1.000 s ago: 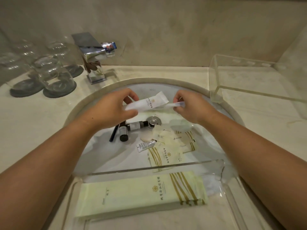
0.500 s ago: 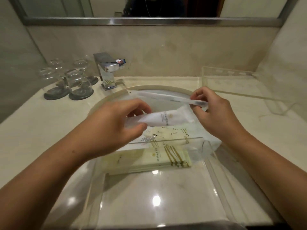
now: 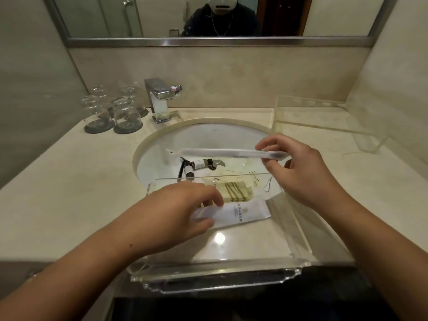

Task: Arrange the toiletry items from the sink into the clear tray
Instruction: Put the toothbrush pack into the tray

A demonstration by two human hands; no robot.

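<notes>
The clear tray (image 3: 298, 237) lies on the counter's front edge, just in front of the sink (image 3: 231, 133). My left hand (image 3: 176, 216) presses a white sachet (image 3: 240, 212) flat onto the tray floor, beside a pale green striped packet (image 3: 234, 192). My right hand (image 3: 298, 167) holds a long wrapped toothbrush (image 3: 215, 152) by its right end, level above the basin. Down in the sink lie two small dark-capped bottles (image 3: 199, 164), a black comb (image 3: 180, 169) and several cream packets (image 3: 243, 174) near the drain.
Several upturned glasses (image 3: 122, 114) on dark coasters stand at the back left beside the chrome faucet (image 3: 159, 100). A second clear tray (image 3: 328, 126) sits at the back right against the wall. A mirror (image 3: 208, 17) hangs above the backsplash.
My left hand came down from above the sink and laid the white sachet into the tray. My right hand kept the toothbrush aloft. The view has tilted up and back.
</notes>
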